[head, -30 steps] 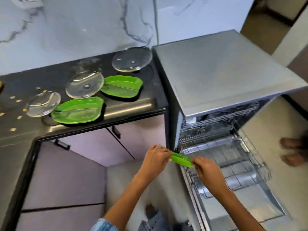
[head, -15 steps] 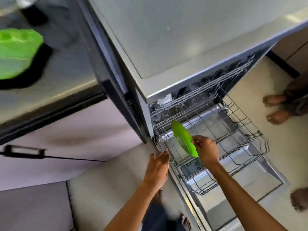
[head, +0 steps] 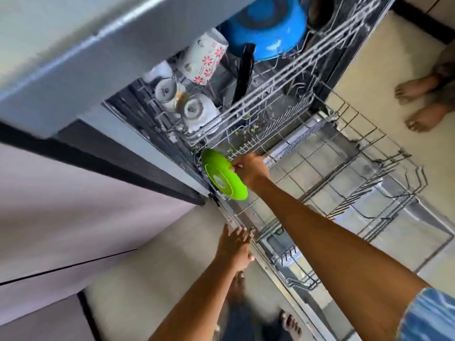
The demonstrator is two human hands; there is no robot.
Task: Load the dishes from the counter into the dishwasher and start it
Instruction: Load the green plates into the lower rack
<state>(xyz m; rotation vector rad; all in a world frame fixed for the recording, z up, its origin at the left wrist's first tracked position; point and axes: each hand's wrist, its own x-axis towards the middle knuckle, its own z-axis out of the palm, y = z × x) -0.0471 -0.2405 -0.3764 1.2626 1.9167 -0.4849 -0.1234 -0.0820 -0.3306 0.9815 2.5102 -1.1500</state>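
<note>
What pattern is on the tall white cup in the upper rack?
Red flowers on white, on the tall cup; seen in the head view.

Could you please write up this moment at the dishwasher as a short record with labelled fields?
right hand: right hand grips the green plate by its rim
green plate: on edge, at the lower rack's near-left corner
left hand: left hand rests on the open door's edge, fingers straight
lower rack: pulled out, otherwise bare
upper rack: blue bowl, floral cup, black handle, small white cups
</note>
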